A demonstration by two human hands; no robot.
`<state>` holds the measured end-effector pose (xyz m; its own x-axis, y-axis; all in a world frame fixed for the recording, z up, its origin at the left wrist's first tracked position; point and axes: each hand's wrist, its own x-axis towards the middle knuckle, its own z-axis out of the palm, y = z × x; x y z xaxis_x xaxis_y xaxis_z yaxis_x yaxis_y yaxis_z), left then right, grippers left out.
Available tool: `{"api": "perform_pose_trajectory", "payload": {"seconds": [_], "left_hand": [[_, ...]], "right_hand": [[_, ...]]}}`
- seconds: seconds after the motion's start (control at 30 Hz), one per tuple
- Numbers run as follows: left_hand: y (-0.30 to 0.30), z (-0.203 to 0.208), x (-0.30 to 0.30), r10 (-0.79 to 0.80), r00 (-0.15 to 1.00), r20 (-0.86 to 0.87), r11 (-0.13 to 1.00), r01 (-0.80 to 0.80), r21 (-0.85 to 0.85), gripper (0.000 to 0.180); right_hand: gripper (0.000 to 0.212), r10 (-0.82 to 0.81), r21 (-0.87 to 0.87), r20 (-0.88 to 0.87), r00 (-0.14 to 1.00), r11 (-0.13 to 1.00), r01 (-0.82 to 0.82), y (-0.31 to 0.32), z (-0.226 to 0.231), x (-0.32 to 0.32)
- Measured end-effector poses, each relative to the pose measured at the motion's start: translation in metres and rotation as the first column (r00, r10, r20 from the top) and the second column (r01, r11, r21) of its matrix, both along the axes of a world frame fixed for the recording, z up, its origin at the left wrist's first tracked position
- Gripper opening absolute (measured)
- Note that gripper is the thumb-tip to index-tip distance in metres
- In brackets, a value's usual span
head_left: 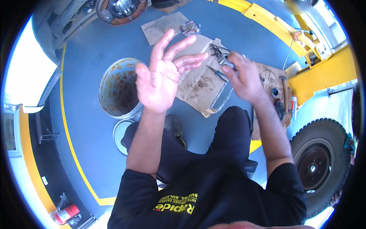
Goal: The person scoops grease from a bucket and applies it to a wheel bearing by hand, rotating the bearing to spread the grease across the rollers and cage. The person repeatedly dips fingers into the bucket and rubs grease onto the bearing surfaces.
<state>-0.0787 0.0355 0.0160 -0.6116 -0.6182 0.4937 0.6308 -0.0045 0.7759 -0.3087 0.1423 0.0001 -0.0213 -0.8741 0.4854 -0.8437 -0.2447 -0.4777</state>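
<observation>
My left hand point(162, 74) is raised with its palm turned up and fingers spread, holding nothing. Between it and the floor stands a large round bucket point(110, 86), stained brown inside. In my right hand point(244, 76) is a ridged grey metal part point(228, 63), gripped between thumb and fingers; its exact kind is unclear. Just beyond that hand, dark-handled pliers point(218, 72) lie on a flattened, stained cardboard sheet point(196, 86). Another dark tool shows beside the metal part, partly covered by it.
A crumpled rag or wrapper point(190, 28) lies on the cardboard's far end. A hub with brake shoes point(122, 7) is at the top. To the right are a stained board point(267, 76) with tools, a yellow lift arm point(324, 76) and a tyre point(320, 164). A fire extinguisher point(65, 214) sits lower left.
</observation>
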Motion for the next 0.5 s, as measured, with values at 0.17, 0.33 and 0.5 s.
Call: {"api": "perform_pose_trajectory", "payload": {"seconds": [0.17,0.33,0.5], "left_hand": [[0.005,-0.011,-0.015,0.178,0.969,0.172,0.972,-0.147,-0.182,0.107],[0.001,-0.013,-0.010,0.105,0.986,0.128,0.985,-0.086,-0.151,0.102],[0.000,-0.021,-0.014,0.226,0.956,0.187,0.965,-0.193,-0.180,0.098]], "right_hand": [[0.021,0.004,-0.050,0.715,0.699,0.998,0.044,-0.011,-0.008,0.042],[0.021,-0.064,-0.118,0.256,0.964,0.988,0.097,-0.017,-0.001,0.050],[0.021,-0.005,0.001,0.868,0.497,1.000,0.008,-0.003,-0.016,0.055]]}}
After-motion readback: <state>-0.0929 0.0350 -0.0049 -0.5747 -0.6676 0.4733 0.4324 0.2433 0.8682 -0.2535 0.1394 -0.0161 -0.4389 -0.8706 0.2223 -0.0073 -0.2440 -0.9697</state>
